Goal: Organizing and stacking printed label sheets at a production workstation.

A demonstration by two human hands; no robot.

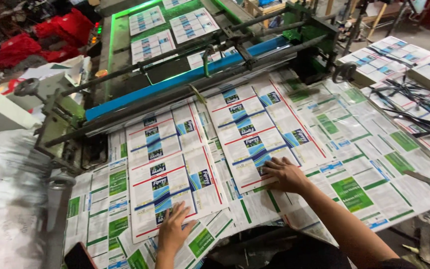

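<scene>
Two printed sheets lie side by side on the feed table, each a flat, glossy rectangle of thin card ruled with red lines and stamped with blue and black panels. The left hand (172,230) lies palm-down on the left sheet (172,174) at about seven o'clock in the view, fingers spread apart and flat on the smooth surface. The right hand (285,174) presses on the right sheet (260,130) near the centre, towards four o'clock of that sheet, fingers slightly apart and straight, gripping nothing. Both sheets rest on a loose layer of green-and-white printed sheets (359,164), overlapped and skewed. At twelve o'clock of the hands runs a dark round steel bar (175,94) and behind it a smooth blue roller (185,79), on a green-painted machine bed (120,45). At two o'clock stand square stacks of printed card (394,57). Crinkled silvery foil (6,199) covers the nine o'clock side.
</scene>
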